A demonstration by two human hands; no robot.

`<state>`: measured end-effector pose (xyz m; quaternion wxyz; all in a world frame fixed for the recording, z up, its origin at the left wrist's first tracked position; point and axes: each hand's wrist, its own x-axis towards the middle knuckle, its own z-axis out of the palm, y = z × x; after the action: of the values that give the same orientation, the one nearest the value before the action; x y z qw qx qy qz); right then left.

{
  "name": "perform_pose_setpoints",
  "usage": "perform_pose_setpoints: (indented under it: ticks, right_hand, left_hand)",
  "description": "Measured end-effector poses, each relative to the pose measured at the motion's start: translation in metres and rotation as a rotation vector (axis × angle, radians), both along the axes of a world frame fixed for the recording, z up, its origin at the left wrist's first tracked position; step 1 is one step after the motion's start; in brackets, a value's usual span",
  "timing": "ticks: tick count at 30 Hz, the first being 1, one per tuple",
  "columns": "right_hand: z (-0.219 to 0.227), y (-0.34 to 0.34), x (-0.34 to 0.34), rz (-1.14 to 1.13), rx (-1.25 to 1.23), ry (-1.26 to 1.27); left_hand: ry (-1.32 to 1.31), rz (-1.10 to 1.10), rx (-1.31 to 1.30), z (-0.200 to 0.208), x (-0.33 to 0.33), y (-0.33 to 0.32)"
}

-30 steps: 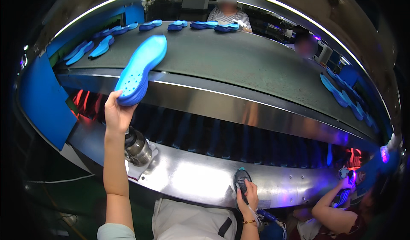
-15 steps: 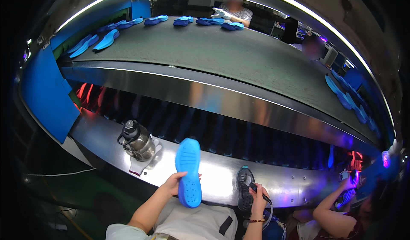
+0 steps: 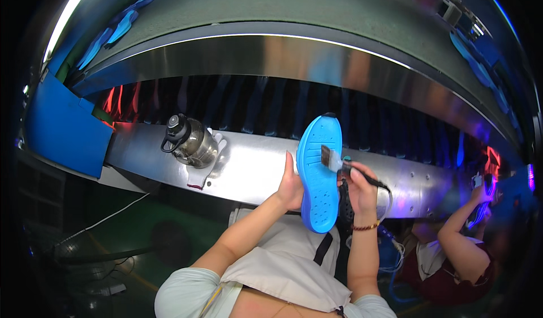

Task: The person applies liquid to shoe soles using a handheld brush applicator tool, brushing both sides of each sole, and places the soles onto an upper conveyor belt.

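- The step in hand appears to be brush work on a blue sole [image 3: 322, 188]: its light face is turned toward the wearer, and a brush [image 3: 335, 162] reaches over that face from the right.
- As a judgement, the next move calls for a steady sole and an even stroke of the bristles, worked out toward the rim without missing the ridges; whether the bristles touch the face cannot be told.
- The sole is held up in front of the table [image 3: 249, 176], right of its middle; in this view its dark-tipped end crosses the far edge and its lower end passes the near edge.
- The left hand [image 3: 291, 189] has hold of the sole from its left side. The thumb stands up just beside the rim; the other fingers are hidden behind, so how far they curl cannot be told.
- The right hand [image 3: 363, 192] is closed round the brush's dark handle, fingers just right of the sole.
- A dark sole [image 3: 345, 207] lies at the table's near edge, partly hidden by the blue one.
- A bottle [image 3: 195, 142] stands toward the table's left end.
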<state>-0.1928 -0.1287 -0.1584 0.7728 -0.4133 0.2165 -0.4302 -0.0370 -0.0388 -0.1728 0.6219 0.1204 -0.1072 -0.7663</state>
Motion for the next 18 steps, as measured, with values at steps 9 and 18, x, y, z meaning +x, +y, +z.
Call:
perform_pose_setpoints:
  ticks: [9,18]
  right_hand:
    - [0.025,-0.024,0.036,-0.042,0.018,0.082]
    - [0.047,0.027,0.054,-0.146,-0.965,0.576]
  left_hand:
    - [-0.034,0.062,0.017,0.010,-0.004,0.000]
    - [-0.251,0.381,0.254,-0.004,0.004,-0.016]
